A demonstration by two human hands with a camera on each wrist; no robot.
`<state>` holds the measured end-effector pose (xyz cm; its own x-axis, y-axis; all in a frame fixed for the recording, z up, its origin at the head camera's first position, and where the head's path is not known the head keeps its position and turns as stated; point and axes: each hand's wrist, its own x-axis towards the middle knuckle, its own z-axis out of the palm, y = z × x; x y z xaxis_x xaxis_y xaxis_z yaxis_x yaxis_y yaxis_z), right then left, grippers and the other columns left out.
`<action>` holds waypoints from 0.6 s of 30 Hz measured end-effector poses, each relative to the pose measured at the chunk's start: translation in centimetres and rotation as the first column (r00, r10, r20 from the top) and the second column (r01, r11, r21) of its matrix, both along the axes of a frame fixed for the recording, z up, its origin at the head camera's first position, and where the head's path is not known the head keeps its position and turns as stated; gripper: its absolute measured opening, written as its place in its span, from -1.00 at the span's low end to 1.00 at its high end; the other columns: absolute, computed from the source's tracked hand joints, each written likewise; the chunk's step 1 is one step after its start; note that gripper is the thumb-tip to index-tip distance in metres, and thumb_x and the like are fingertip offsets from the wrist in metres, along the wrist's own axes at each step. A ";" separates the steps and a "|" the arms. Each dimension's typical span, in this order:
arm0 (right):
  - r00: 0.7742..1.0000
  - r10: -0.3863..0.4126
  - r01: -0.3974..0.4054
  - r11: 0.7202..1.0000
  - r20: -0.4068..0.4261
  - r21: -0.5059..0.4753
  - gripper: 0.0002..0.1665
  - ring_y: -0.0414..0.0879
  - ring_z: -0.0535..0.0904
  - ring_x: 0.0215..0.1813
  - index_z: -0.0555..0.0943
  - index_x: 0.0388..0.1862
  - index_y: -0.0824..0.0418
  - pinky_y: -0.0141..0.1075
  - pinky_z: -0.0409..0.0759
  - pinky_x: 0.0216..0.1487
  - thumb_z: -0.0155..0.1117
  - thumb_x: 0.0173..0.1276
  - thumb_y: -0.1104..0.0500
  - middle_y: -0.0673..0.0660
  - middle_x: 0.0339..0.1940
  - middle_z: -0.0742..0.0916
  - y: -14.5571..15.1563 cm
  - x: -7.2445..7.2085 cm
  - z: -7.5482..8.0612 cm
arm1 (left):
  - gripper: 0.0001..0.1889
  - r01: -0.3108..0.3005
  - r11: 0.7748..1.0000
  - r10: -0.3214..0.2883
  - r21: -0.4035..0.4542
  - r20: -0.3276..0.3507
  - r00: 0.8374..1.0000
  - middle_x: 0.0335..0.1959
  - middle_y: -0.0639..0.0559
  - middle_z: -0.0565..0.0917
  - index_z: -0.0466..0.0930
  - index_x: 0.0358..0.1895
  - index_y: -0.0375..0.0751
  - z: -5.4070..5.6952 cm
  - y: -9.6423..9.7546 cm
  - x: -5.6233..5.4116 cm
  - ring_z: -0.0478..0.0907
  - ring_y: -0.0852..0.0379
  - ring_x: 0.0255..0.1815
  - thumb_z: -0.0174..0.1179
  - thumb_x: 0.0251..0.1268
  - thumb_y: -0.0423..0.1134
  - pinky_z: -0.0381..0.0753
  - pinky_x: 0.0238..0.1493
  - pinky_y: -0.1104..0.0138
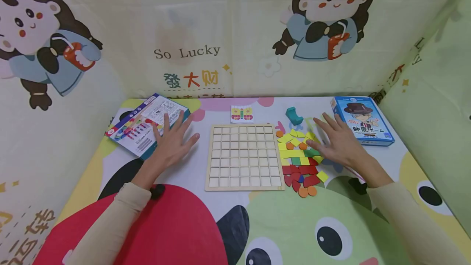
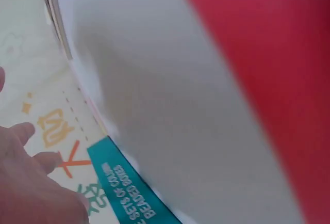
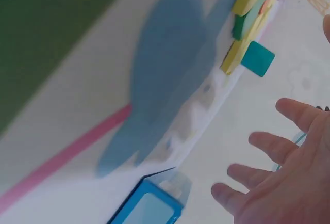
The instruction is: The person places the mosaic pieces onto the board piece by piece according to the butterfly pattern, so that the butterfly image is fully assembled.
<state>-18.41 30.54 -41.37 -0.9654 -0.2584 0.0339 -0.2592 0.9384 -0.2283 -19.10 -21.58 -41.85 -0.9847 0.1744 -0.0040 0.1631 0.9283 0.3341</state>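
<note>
My left hand [image 1: 170,147] is spread with its fingers apart over the near right side of a flat box [image 1: 152,120] printed with colourful shapes. In the left wrist view, the box's teal edge [image 2: 129,185] shows beside that hand [image 2: 38,188]. Fingers spread, my right hand [image 1: 339,144] hovers between a loose pile of coloured pieces [image 1: 294,153] and a blue game box [image 1: 364,120]. Neither hand holds anything. A wooden grid board [image 1: 244,188] lies flat between the hands, its square cells unfilled. Yellow, red, green and orange pieces crowd against the board's right edge.
Behind the board is a small card [image 1: 241,114] with a butterfly pattern. A curved teal block [image 1: 294,116] stands beyond the pieces. Patterned cloth covers the table [image 1: 294,224], and printed curtains [image 1: 250,32] rise at its back and sides.
</note>
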 end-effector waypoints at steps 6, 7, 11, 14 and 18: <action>0.999 0.022 -0.022 1.000 0.045 -0.006 0.02 0.46 0.14 0.69 0.30 0.68 0.16 0.52 0.22 0.55 0.26 0.45 -0.37 0.40 0.71 0.29 -1.0 -0.4 0.3 | -0.14 0.033 0.995 -0.037 0.094 0.043 0.998 0.82 -0.13 -0.16 -0.06 0.76 0.02 0.3 1.1 0.7 -0.47 -0.48 0.77 0.01 0.57 0.24 -0.50 0.56 -0.56; 0.999 0.027 -0.027 1.000 0.045 -0.009 -0.02 0.45 0.18 0.68 0.33 0.66 0.17 0.50 0.27 0.53 0.28 0.46 -0.34 0.40 0.69 0.32 -1.2 -0.5 0.3 | -0.15 0.041 0.993 -0.048 0.109 0.055 0.997 0.82 -0.14 -0.13 -0.06 0.76 0.03 0.3 1.3 0.8 -0.45 -0.48 0.78 0.03 0.58 0.20 -0.49 0.57 -0.56; 0.998 0.056 -0.055 0.998 0.037 -0.033 -0.19 0.42 0.32 0.60 0.50 0.52 0.23 0.44 0.44 0.45 0.35 0.46 -0.18 0.41 0.60 0.46 -1.7 -0.8 0.3 | -0.15 0.077 0.987 -0.089 0.141 0.083 0.993 0.80 -0.17 -0.01 -0.06 0.77 0.08 0.1 1.8 1.2 -0.35 -0.46 0.79 0.12 0.57 0.12 -0.42 0.61 -0.52; 0.997 0.063 -0.060 0.996 0.038 -0.066 -0.30 0.38 0.39 0.54 0.57 0.44 0.26 0.38 0.51 0.41 0.40 0.45 -0.08 0.40 0.51 0.55 -2.0 -1.3 0.3 | -0.17 0.098 0.982 -0.112 0.160 0.082 0.990 0.78 -0.17 0.05 0.00 0.76 0.05 -0.1 2.1 1.5 -0.27 -0.43 0.79 0.15 0.56 0.05 -0.36 0.65 -0.48; 0.996 0.071 -0.067 0.994 0.048 -0.088 -0.43 0.34 0.47 0.46 0.65 0.33 0.28 0.32 0.58 0.37 0.43 0.44 0.03 0.38 0.40 0.64 -2.5 -2.1 0.3 | -0.20 0.116 0.972 -0.140 0.203 0.111 0.984 0.76 -0.18 0.13 0.08 0.73 -0.01 -0.3 2.7 2.0 -0.19 -0.41 0.80 0.19 0.54 -0.01 -0.28 0.67 -0.45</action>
<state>-20.48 28.06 -41.10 -0.9464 -0.3230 0.0097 -0.3087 0.8949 -0.3222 -17.08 -18.89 -42.11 -0.9480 0.3087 -0.0779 0.2225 0.8175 0.5312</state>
